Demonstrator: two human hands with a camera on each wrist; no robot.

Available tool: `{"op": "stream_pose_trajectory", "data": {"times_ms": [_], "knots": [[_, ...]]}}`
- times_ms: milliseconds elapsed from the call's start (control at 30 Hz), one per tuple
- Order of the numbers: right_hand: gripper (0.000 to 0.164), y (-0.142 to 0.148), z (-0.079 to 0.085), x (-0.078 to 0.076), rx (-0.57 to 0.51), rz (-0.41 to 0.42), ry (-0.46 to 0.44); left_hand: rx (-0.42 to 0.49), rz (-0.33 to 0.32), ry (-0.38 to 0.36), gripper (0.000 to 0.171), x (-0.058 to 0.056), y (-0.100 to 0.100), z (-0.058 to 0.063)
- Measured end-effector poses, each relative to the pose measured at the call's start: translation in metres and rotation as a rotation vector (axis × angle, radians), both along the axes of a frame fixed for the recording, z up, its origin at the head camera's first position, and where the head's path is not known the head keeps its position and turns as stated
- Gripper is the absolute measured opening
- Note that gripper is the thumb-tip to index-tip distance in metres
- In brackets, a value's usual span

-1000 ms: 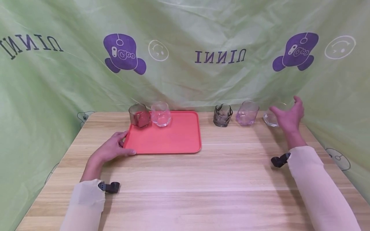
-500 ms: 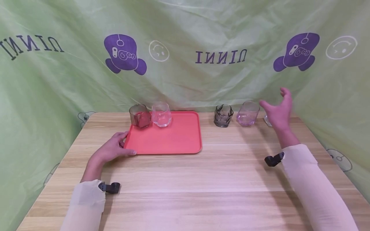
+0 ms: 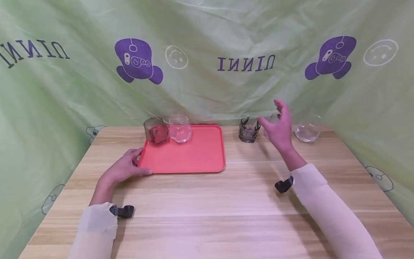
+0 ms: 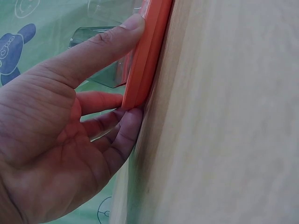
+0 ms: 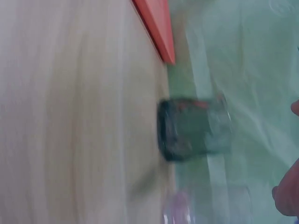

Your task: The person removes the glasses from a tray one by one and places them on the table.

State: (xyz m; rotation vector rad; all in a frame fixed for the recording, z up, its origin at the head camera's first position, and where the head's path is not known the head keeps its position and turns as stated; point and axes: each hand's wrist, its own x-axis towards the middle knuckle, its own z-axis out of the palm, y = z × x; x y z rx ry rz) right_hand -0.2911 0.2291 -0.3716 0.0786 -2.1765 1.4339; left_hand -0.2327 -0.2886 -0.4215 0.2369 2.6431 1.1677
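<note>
At its near left corner, a red tray [image 3: 184,158] is held by my left hand [image 3: 124,167]. In the left wrist view, the left thumb [image 4: 107,42] lies along one edge of the tray and the fingers curl against its corner. My right hand [image 3: 279,129] hangs in the air with thumb and fingers spread, holding nothing. It covers most of a purple-tinted glass [image 5: 177,210]. Just left of that hand stands a dark grey faceted glass [image 3: 249,130], seen blurred in the right wrist view.
A brown-tinted glass [image 3: 155,130] and a clear glass [image 3: 180,129] stand side by side at the tray's back left. Another clear glass [image 3: 306,131] is at the back right of the wooden table [image 3: 207,205]. A green printed curtain [image 3: 200,90] hangs behind.
My right hand has moved left, away from the clear glass at the right and over to the purple-tinted one. The left hand and the tray have stayed in place.
</note>
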Motion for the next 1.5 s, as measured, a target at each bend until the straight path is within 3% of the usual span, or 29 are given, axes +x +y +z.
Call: {"op": "stream_pose_trajectory", "data": {"times_ms": [233, 567, 933, 1267, 1500], "knots": [[0.080, -0.038, -0.010, -0.002, 0.024, 0.115, 0.016, -0.027, -0.009, 0.013, 0.106, -0.001, 0.002, 0.000], [0.086, -0.102, -0.031, -0.001, 0.154, 0.271, 0.016, -0.003, 0.000, -0.003, 0.108, 0.000, 0.002, 0.001], [0.094, -0.156, -0.044, -0.006, 0.292, 0.376, -0.113, -0.015, 0.000, -0.008, 0.107, -0.001, 0.002, 0.002], [0.096, -0.184, -0.046, -0.016, 0.258, 0.431, -0.207, -0.027, 0.001, -0.006, 0.108, -0.002, 0.002, 0.002], [0.100, -0.201, -0.047, -0.025, 0.248, 0.422, -0.285, -0.049, -0.004, 0.004, 0.106, -0.001, 0.002, 0.003]]}}
